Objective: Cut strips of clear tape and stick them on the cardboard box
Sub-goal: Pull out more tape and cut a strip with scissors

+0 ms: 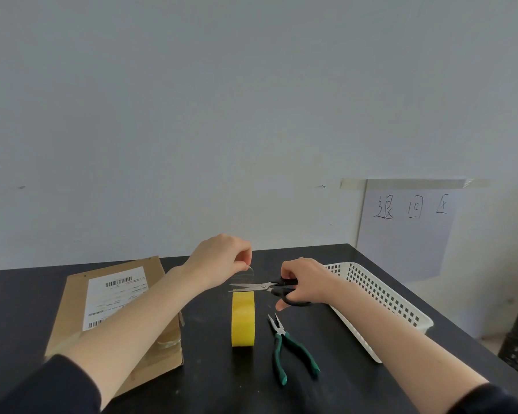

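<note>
Through the head camera, my left hand (222, 258) pinches the top end of a clear tape strip (247, 274) rising from the yellow roll (243, 318), which stands on edge on the black table (207, 369). My right hand (304, 282) grips the scissors (263, 286), blades slightly parted at the strip. The cardboard box (72, 303) lies left, partly under my forearm.

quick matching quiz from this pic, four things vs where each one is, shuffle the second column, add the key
Things: 1 scissors; 2 clear tape strip; 3 pliers; 4 cardboard box
Places: A lying right of the tape roll; B held in the right hand; C leftmost of all; D pinched by the left hand
Pairs: 1-B; 2-D; 3-A; 4-C
</note>
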